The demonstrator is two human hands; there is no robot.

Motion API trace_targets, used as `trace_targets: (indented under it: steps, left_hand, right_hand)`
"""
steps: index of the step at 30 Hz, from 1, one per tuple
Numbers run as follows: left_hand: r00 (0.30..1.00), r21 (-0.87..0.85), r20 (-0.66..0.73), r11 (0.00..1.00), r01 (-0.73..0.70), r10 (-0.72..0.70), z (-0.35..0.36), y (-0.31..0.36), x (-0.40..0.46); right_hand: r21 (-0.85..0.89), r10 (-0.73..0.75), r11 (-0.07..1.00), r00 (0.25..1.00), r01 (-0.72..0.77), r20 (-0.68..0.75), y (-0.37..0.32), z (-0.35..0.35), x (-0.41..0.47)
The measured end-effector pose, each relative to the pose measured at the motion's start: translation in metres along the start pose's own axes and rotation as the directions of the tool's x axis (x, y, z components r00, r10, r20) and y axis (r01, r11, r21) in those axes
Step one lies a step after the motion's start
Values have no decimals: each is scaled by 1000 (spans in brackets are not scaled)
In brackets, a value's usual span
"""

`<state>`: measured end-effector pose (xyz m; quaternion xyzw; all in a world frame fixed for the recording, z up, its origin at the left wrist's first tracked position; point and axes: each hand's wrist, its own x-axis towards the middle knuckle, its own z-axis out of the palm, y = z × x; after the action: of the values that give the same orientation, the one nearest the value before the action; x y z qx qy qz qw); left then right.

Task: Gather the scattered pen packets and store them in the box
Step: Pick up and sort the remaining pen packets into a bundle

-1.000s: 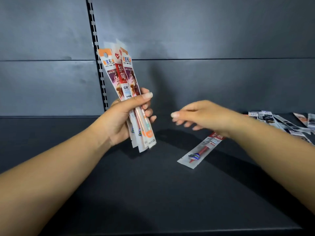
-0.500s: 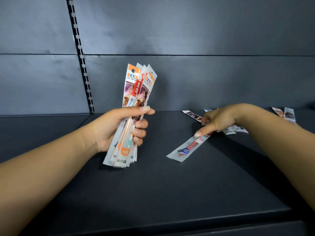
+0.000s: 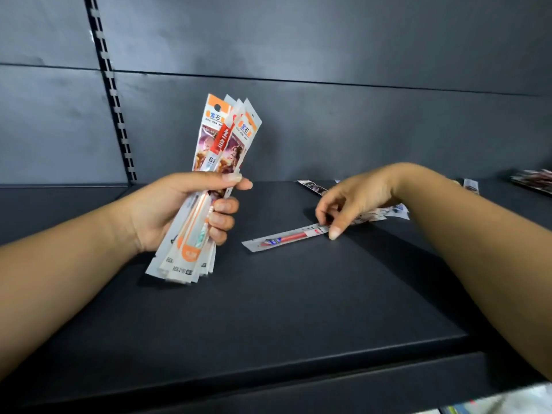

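One packet (image 3: pixel 286 238) with a red pen lies flat on the shelf (image 3: pixel 268 309), its long axis running left to right, the right end angled slightly toward the back edge. My right hand (image 3: pixel 355 201) pinches that right end between thumb and fingers. My left hand (image 3: pixel 179 210) grips a bundle (image 3: pixel 209 186) of packets nearly upright, tops tilted right; I cannot count them. More packets (image 3: pixel 385 212) lie scattered behind my right hand and toward the shelf's right back corner, too hidden to count.
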<state>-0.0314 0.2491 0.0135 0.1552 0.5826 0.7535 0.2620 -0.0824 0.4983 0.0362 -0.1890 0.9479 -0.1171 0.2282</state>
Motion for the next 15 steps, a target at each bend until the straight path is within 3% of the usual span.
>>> trace_targets:
  steps: [4,7,9,12,15]
  left_hand:
    - [998,29,-57,999,30,-28,4,0,-1]
    - [983,73,-183,997,28,-15,5,3,0]
    - [964,81,-265,997,-9,30,2,7,0]
    - [936,62,-345,997,-55,73,-6,12,-1]
    - [916,39,-398,998,-46,58,-8,11,0]
  right_hand:
    - [-7,-100,995,988,100,-115,-8,3,0]
    - [30,-189,977,925,210,-330,-14,2,-4]
    - [32,-224,960,828,279,-514,-17,-3,-6]
    - [42,-223,924,627,380,-747,-20,-11,-14]
    - [9,-257,895,533,446,-806,-25,-13,-21]
